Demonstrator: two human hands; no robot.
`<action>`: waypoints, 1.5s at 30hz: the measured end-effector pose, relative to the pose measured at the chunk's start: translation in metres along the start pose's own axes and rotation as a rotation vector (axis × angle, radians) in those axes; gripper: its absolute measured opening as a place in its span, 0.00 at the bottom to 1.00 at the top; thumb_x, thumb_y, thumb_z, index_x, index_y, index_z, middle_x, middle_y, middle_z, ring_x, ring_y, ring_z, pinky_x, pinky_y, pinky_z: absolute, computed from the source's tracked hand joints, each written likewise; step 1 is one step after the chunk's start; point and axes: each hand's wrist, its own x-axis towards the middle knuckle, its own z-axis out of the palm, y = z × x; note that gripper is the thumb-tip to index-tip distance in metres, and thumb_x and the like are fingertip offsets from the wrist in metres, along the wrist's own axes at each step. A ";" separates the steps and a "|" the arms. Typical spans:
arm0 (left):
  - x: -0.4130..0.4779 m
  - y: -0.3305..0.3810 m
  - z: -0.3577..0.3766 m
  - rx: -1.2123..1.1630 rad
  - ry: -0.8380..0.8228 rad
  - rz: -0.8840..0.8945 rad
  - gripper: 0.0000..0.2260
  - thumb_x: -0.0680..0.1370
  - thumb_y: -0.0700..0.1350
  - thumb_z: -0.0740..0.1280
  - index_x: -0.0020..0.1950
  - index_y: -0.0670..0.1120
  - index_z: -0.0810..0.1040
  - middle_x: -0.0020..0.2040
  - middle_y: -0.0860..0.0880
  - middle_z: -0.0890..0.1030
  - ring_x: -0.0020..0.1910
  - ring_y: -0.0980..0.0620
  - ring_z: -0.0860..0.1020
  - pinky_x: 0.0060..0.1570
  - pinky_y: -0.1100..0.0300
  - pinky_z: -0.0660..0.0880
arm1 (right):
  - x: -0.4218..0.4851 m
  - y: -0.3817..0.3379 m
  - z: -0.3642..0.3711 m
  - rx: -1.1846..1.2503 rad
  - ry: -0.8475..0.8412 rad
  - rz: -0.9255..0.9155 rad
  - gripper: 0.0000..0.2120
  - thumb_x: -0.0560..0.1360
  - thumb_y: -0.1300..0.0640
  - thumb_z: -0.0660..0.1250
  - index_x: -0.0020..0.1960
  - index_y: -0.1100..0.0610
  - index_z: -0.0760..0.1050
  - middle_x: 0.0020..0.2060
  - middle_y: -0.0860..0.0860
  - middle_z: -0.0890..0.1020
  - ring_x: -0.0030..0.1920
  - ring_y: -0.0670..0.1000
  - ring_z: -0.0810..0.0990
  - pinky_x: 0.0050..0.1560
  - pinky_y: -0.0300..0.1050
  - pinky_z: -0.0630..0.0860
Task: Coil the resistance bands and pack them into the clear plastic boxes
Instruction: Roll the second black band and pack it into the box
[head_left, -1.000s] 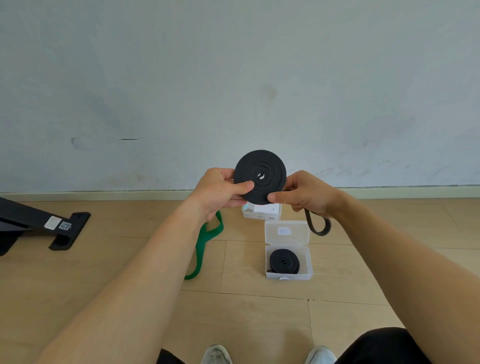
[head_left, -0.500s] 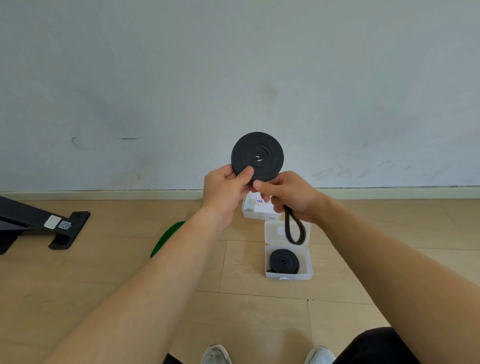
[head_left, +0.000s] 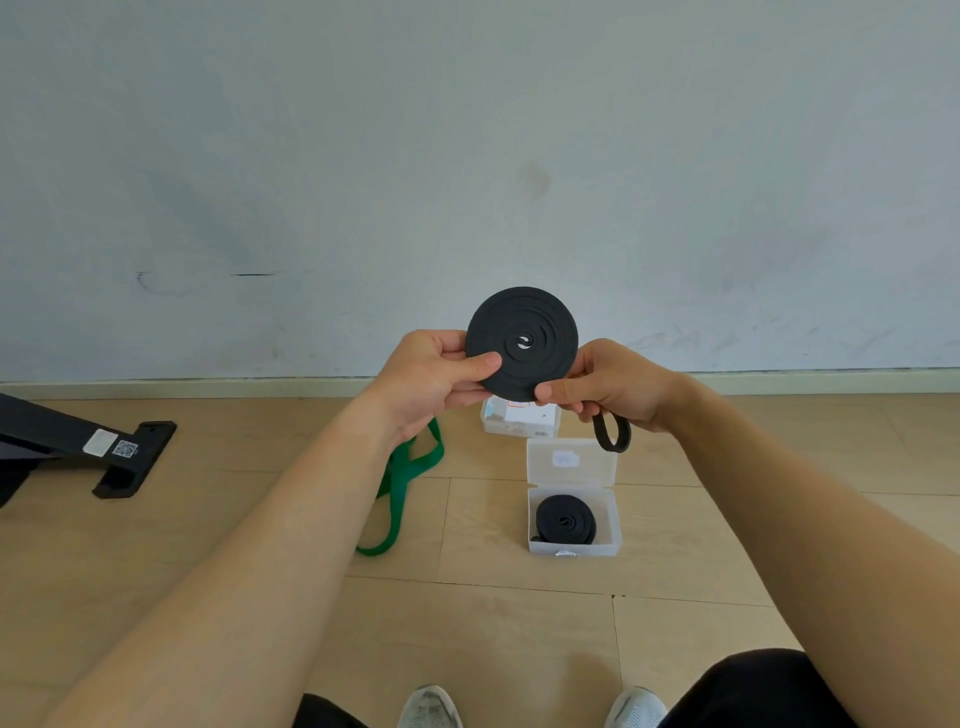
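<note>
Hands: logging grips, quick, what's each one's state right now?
Left hand: closed, holding the coiled black band at its left edge.
Right hand: closed, pinching the same band's lower right edge.

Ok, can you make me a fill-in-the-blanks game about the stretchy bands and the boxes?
1. The left hand and right hand hold a coiled band whose colour is ____.
2. The lid of the clear box with the small coil in it is ____.
3. The loose band lying on the floor is coloured ____.
Missing words: black, open, green.
</note>
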 end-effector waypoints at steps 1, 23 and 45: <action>0.000 0.000 0.000 -0.001 0.013 -0.001 0.11 0.78 0.37 0.71 0.60 0.41 0.81 0.54 0.42 0.86 0.53 0.45 0.86 0.55 0.53 0.82 | 0.001 0.001 0.002 0.029 0.009 -0.001 0.19 0.74 0.55 0.75 0.28 0.57 0.73 0.26 0.51 0.70 0.30 0.49 0.66 0.34 0.40 0.66; -0.005 0.000 -0.001 -0.062 0.075 0.058 0.12 0.80 0.36 0.68 0.63 0.38 0.79 0.54 0.41 0.86 0.54 0.44 0.85 0.54 0.55 0.82 | 0.001 -0.006 0.012 0.040 0.038 0.048 0.15 0.75 0.55 0.75 0.37 0.66 0.79 0.29 0.54 0.74 0.29 0.49 0.70 0.31 0.39 0.69; -0.008 -0.014 0.026 -0.335 0.145 0.120 0.10 0.83 0.40 0.65 0.62 0.38 0.79 0.56 0.39 0.85 0.49 0.44 0.84 0.54 0.55 0.81 | 0.009 -0.013 0.048 0.463 0.153 -0.002 0.11 0.78 0.57 0.71 0.38 0.61 0.80 0.30 0.52 0.76 0.30 0.47 0.71 0.32 0.37 0.71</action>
